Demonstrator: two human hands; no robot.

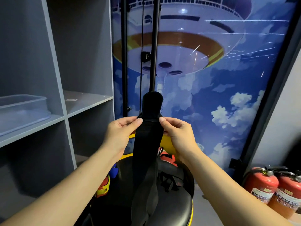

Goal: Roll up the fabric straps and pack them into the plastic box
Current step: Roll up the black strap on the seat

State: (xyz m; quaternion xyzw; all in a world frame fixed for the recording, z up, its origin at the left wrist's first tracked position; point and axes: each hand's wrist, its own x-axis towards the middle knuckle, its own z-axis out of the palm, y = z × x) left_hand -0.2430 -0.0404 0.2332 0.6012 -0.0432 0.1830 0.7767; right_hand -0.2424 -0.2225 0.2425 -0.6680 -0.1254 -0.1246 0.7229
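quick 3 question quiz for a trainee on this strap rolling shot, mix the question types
1. True or false: both hands pinch the black strap.
2. Where is the plastic box? A) on the stool B) on a shelf at the left C) on the floor by the extinguishers
3. Fill in: the strap's free end hangs down over the black ____.

Key
1. True: the left hand and right hand each pinch an edge near its top.
2. B
3. stool
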